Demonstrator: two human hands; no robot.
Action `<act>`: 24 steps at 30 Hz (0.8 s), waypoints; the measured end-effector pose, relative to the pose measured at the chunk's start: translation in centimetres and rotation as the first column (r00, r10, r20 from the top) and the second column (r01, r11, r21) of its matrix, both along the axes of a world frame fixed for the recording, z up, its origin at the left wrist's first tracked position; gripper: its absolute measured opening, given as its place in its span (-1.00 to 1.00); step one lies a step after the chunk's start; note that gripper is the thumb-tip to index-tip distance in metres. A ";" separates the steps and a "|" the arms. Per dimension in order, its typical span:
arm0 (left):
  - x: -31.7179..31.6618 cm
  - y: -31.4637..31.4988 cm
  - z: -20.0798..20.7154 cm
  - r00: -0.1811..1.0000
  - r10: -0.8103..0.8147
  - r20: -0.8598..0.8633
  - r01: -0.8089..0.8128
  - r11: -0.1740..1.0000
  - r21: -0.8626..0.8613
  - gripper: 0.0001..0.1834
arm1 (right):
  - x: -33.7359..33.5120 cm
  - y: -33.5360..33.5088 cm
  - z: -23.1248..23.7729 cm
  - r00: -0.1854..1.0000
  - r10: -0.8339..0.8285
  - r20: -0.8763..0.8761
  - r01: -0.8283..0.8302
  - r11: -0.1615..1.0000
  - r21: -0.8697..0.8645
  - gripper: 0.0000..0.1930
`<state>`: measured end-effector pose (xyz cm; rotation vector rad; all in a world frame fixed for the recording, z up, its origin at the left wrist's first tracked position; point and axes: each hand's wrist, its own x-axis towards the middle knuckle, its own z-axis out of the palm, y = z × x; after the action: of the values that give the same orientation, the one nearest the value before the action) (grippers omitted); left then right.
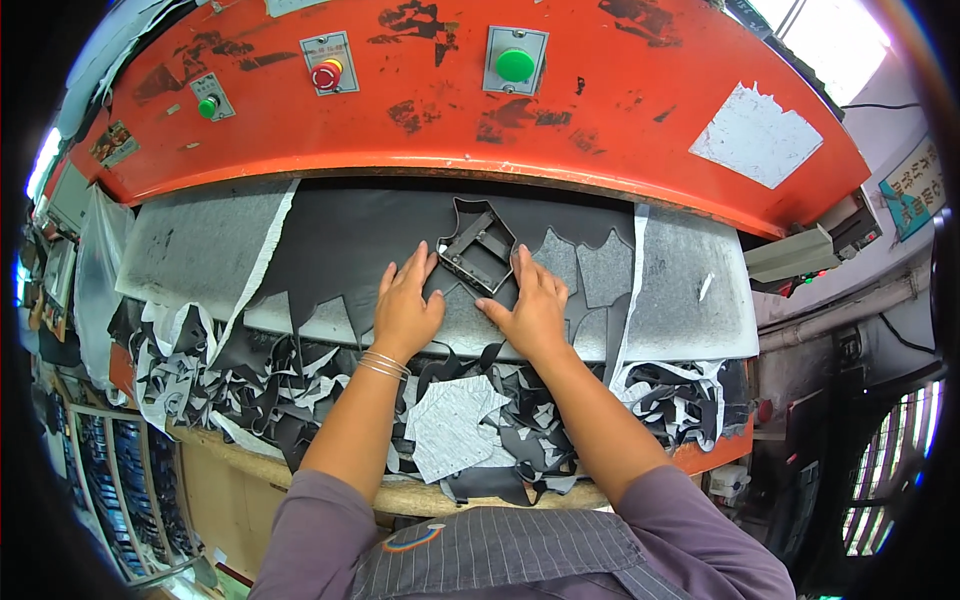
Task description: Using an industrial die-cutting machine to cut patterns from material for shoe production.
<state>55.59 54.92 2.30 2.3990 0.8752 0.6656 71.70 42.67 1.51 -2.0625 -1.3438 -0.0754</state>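
Metal frame steadied between two spread hands

One angular dark metal frame (488,236) sits just above the centre of the frame, flat on one black sheet (350,225). The left hand (408,308) is spread, its fingertips at or just beside the metal's left corner, thumb apart. The right hand (535,310) is spread too, index finger at the right corner, thumb near the lowest one. Neither pinches; flanking it this way probably lets both adjust its angle. It lies close to cut-out gaps in the sheet, perhaps to save material.

Beneath is a pale board (690,290), bare at right. Lower centre, scraps (270,390) too many to count crowd the front edge, with a pale cut piece (450,425) on top. Across the top, one orange panel (420,130) carries three buttons: two green (515,65), one red (326,74).
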 end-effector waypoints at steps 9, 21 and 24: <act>-0.7 0.1 0.1 0.999 -0.042 0.009 0.042 0.998 -0.037 -0.28 | 0.7 -0.7 0.1 0.995 0.079 -0.065 -0.080 0.997 -0.023 0.01; 1.4 -0.2 1.0 0.997 -0.018 -0.075 0.022 0.998 0.055 -0.16 | 2.4 -0.3 0.1 0.992 0.074 -0.106 -0.067 0.995 0.070 0.05; 2.0 -0.2 1.3 1.000 0.001 -0.026 0.000 0.999 0.051 -0.14 | 2.9 -0.1 1.8 0.981 0.128 -0.145 -0.119 0.991 0.068 -0.03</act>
<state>57.55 54.76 3.60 2.4584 0.8794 0.6654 74.65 42.57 3.28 -1.8916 -1.3568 0.0905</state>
